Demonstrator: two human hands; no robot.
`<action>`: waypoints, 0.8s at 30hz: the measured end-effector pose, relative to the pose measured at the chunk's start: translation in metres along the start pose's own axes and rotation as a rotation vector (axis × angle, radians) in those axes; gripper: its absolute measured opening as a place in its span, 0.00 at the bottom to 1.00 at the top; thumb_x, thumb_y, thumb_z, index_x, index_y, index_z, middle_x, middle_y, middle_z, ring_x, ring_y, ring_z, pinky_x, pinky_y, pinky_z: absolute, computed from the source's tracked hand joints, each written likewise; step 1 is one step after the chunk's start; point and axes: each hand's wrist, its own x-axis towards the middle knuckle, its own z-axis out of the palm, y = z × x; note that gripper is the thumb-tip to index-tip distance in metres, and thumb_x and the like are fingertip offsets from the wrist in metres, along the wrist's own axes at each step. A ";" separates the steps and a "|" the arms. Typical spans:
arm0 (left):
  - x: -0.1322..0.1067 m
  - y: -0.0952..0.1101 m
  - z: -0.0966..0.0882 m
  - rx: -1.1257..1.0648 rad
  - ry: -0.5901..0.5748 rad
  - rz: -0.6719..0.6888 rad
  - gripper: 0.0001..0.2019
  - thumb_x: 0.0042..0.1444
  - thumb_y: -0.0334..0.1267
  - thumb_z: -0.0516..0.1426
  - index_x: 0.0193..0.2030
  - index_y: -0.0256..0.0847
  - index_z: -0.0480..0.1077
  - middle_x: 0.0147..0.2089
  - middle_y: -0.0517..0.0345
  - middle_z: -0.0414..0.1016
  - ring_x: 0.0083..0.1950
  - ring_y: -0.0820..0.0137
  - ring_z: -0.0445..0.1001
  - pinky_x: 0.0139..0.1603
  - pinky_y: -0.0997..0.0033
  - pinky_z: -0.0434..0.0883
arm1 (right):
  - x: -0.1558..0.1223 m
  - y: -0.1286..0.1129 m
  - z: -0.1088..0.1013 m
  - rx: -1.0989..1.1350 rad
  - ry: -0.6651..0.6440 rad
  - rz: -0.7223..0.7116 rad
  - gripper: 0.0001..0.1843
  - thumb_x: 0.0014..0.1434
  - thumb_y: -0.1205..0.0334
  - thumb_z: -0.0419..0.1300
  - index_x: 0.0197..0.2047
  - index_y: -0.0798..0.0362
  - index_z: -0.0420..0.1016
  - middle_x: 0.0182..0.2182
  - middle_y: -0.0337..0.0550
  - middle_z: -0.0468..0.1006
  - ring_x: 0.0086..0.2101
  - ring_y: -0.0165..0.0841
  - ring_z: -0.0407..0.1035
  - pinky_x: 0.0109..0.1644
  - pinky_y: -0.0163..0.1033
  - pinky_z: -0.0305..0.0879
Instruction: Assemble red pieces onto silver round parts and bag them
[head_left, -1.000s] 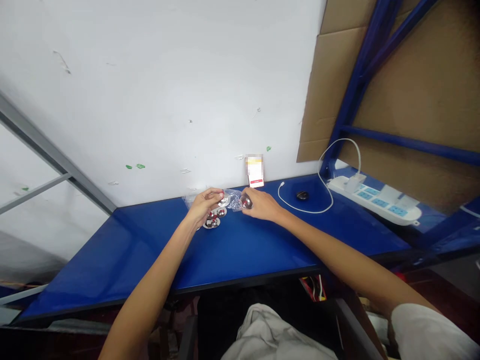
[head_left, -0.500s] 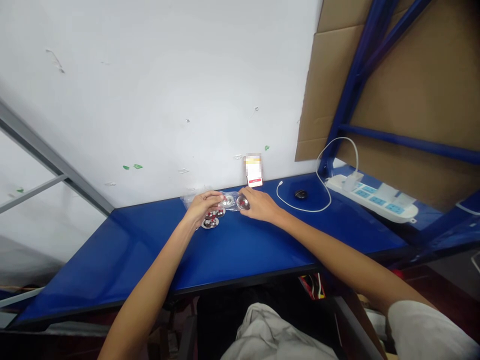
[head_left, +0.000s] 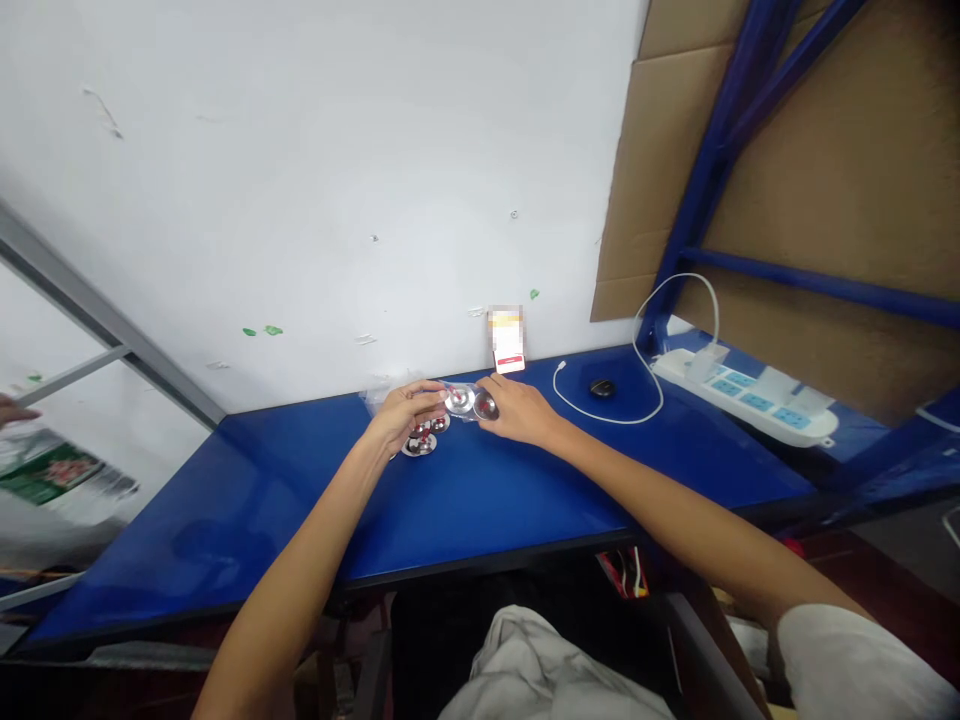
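Note:
My left hand (head_left: 405,412) is closed at the edge of a clear plastic bag, in which a shiny round metal disc (head_left: 460,399) with a red mark shows. Opposite it, my right hand (head_left: 519,408) pinches a second round metal disc (head_left: 486,405) with a dark, reddish middle. Whether this second disc is inside the bag I cannot tell. Below my left hand several similar silver-and-red discs (head_left: 421,444) lie on the blue table (head_left: 480,500). More clear plastic (head_left: 379,395) lies behind that hand against the wall.
A phone (head_left: 508,340) with a lit screen leans on the white wall. To the right are a white cable (head_left: 611,420), a small black object (head_left: 601,388) and a white power strip (head_left: 750,395). At far left another person's hand (head_left: 15,411) shows near a green-and-white package (head_left: 64,472).
The disc near my left hand shows more fully and sits closer to the one in my right hand. Another person's hand and a green-and-white package have appeared at the left.

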 end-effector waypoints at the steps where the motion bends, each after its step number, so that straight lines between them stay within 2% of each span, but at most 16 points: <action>1: 0.000 -0.002 0.001 0.022 0.013 0.009 0.22 0.42 0.44 0.80 0.42 0.38 0.84 0.42 0.48 0.85 0.36 0.68 0.81 0.37 0.70 0.79 | 0.000 0.000 0.000 -0.002 0.000 -0.002 0.26 0.65 0.53 0.68 0.63 0.51 0.72 0.55 0.52 0.80 0.46 0.44 0.79 0.43 0.42 0.68; 4: 0.001 -0.007 0.004 0.076 0.021 0.016 0.21 0.42 0.46 0.79 0.39 0.38 0.81 0.29 0.58 0.77 0.25 0.74 0.71 0.27 0.74 0.69 | 0.000 -0.001 0.000 -0.003 0.003 -0.008 0.27 0.65 0.53 0.68 0.64 0.50 0.71 0.55 0.51 0.80 0.46 0.44 0.78 0.43 0.42 0.68; 7: 0.001 -0.010 0.006 0.084 0.026 -0.004 0.22 0.41 0.46 0.80 0.39 0.40 0.80 0.23 0.62 0.72 0.23 0.74 0.68 0.25 0.74 0.64 | -0.001 -0.003 0.002 0.003 0.011 -0.021 0.28 0.64 0.53 0.68 0.64 0.50 0.70 0.56 0.51 0.79 0.47 0.44 0.78 0.44 0.42 0.67; 11: -0.001 -0.009 0.008 0.106 -0.010 0.015 0.24 0.41 0.46 0.80 0.42 0.41 0.80 0.26 0.60 0.77 0.25 0.71 0.72 0.27 0.72 0.66 | -0.002 -0.004 0.002 0.024 0.023 -0.025 0.24 0.65 0.53 0.67 0.62 0.50 0.72 0.55 0.50 0.80 0.46 0.43 0.77 0.41 0.41 0.65; 15: -0.005 -0.002 0.011 0.197 0.005 0.133 0.25 0.41 0.47 0.80 0.42 0.40 0.80 0.33 0.53 0.83 0.27 0.70 0.75 0.29 0.71 0.69 | -0.001 -0.005 0.002 0.076 0.052 -0.017 0.22 0.65 0.54 0.67 0.59 0.49 0.72 0.55 0.48 0.80 0.46 0.42 0.77 0.41 0.40 0.63; 19: -0.008 -0.003 0.018 0.271 0.033 0.245 0.24 0.43 0.50 0.79 0.41 0.39 0.78 0.34 0.52 0.84 0.28 0.69 0.76 0.28 0.71 0.70 | -0.001 -0.005 0.007 0.136 0.064 0.000 0.20 0.64 0.54 0.67 0.56 0.48 0.71 0.54 0.46 0.80 0.45 0.41 0.77 0.40 0.39 0.61; 24: -0.010 -0.005 0.023 0.251 -0.011 0.233 0.26 0.48 0.53 0.77 0.44 0.40 0.74 0.34 0.52 0.84 0.24 0.70 0.75 0.24 0.72 0.69 | -0.001 -0.008 0.014 0.178 0.092 -0.015 0.21 0.63 0.54 0.67 0.57 0.47 0.71 0.53 0.45 0.80 0.44 0.40 0.76 0.40 0.39 0.61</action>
